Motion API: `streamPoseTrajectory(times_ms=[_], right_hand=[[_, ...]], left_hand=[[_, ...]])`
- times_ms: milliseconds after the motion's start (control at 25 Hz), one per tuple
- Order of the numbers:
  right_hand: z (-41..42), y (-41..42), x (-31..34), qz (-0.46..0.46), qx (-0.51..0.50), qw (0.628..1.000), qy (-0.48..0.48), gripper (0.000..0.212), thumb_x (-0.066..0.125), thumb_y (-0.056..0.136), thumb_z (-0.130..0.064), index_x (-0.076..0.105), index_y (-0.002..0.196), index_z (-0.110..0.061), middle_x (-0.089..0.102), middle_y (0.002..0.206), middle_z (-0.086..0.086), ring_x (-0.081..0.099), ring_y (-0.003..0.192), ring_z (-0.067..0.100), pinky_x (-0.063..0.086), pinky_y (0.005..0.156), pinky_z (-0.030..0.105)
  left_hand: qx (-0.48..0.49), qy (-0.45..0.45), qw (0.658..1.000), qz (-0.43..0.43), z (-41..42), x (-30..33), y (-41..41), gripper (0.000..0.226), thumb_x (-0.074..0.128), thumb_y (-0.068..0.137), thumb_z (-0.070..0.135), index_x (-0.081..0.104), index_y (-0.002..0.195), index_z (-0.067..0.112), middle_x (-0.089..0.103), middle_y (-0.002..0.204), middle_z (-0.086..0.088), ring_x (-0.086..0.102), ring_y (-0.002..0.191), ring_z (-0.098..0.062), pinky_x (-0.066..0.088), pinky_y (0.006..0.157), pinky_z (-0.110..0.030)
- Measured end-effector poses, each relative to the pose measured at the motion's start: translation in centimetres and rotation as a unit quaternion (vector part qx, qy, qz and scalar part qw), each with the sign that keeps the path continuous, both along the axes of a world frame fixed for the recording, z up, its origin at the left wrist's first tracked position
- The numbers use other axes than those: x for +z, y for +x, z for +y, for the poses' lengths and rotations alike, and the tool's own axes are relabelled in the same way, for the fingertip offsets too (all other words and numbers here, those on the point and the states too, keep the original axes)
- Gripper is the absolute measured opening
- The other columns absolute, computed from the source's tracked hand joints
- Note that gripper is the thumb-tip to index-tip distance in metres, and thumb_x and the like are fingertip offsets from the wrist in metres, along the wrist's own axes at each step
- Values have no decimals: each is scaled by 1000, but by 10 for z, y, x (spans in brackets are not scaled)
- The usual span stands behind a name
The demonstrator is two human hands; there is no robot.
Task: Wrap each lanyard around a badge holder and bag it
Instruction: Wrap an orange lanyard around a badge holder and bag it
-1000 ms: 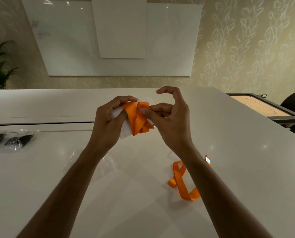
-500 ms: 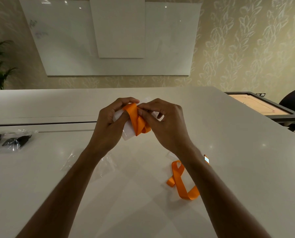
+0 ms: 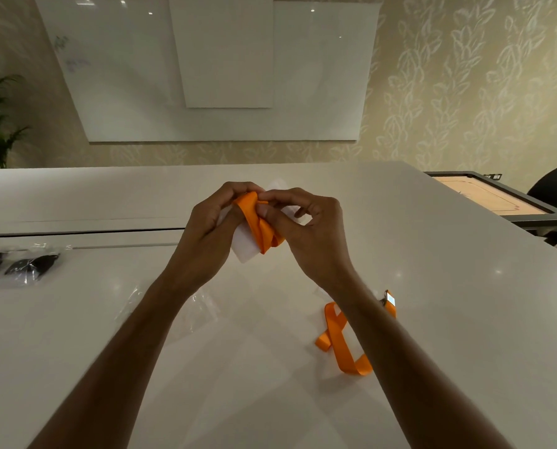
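Left hand clamped on badge holder — light, stiff, slick; right hand pinching orange lanyard — soft, springy, prone to unwinding; best held at the crossing, between both grips.

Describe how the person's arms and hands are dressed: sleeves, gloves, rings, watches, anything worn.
Both forearms are bare as far as the bottom edge of the picture; no sleeve shows. The left hand and the right hand wear no gloves. No ring, watch or bracelet shows on the fingers or wrists that are visible.
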State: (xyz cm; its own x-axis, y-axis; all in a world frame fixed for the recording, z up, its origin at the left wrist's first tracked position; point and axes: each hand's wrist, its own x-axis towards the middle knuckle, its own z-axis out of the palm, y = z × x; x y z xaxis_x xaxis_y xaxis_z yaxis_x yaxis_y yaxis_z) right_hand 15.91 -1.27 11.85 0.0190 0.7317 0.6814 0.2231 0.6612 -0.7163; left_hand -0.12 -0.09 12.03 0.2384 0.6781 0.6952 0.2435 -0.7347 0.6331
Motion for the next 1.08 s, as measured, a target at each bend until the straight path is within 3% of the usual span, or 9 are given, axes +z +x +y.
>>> streamPoseTrajectory(times_ms=[120, 280, 400, 520, 720, 880, 1080], right_hand=[[-1, -3, 0, 5, -2, 1000, -1, 12, 68, 90, -12, 76, 99, -12, 71, 91, -6, 61, 83, -1, 43, 72, 9], [-2, -2, 0, -52, 37, 998, -7, 21, 66, 90, -28, 72, 107, -17, 69, 102, -7, 61, 93, 7, 45, 78, 16], [-1, -7, -6, -111, -10, 994, 19, 34, 75, 79, -32, 66, 107, -16, 64, 103, -7, 58, 95, 11, 47, 82, 23], [-1, -12, -9, -80, -71, 993, 51, 26, 75, 76, -30, 67, 97, -17, 61, 92, -14, 58, 85, 7, 45, 76, 18], [-4, -15, -11, -42, -103, 991, 69, 37, 76, 76, -32, 68, 110, -19, 69, 99, -12, 63, 92, 7, 48, 82, 18], [-4, -15, -11, -52, -114, 989, 84, 28, 75, 78, -31, 72, 103, -20, 69, 95, -14, 61, 86, 7, 50, 77, 25], [0, -15, -12, -80, -161, 976, 122, 27, 66, 83, -37, 72, 98, -15, 73, 93, -4, 55, 83, 5, 44, 72, 20]], left_hand=[[-5, -4, 1000, -2, -1, -1, 2, 24, 42, 94, 12, 51, 109, 28, 58, 106, 16, 58, 98, 9, 45, 78, -6], [15, -1, 1000, -3, -1, 0, -1, 21, 41, 94, 14, 53, 111, 19, 60, 105, 14, 58, 98, 7, 45, 80, -7], [18, -14, 1000, 1, 0, 0, -1, 23, 40, 94, 16, 54, 113, 17, 60, 105, 14, 58, 99, 8, 44, 83, -7], [-7, -19, 1000, 3, -1, -2, 2, 24, 39, 95, 14, 54, 110, 25, 61, 106, 15, 59, 100, 5, 46, 83, -10], [-30, -43, 998, -29, -3, -1, 2, 25, 39, 95, 17, 56, 107, 30, 64, 100, 21, 61, 97, -3, 51, 77, -18], [-18, -66, 996, -49, -3, -2, 1, 21, 39, 91, 22, 55, 103, 29, 63, 97, 14, 61, 90, -1, 52, 71, -17], [-30, -98, 992, -72, -3, -2, 4, 23, 36, 90, 27, 53, 104, 27, 60, 99, 9, 63, 82, 1, 55, 58, -20]])
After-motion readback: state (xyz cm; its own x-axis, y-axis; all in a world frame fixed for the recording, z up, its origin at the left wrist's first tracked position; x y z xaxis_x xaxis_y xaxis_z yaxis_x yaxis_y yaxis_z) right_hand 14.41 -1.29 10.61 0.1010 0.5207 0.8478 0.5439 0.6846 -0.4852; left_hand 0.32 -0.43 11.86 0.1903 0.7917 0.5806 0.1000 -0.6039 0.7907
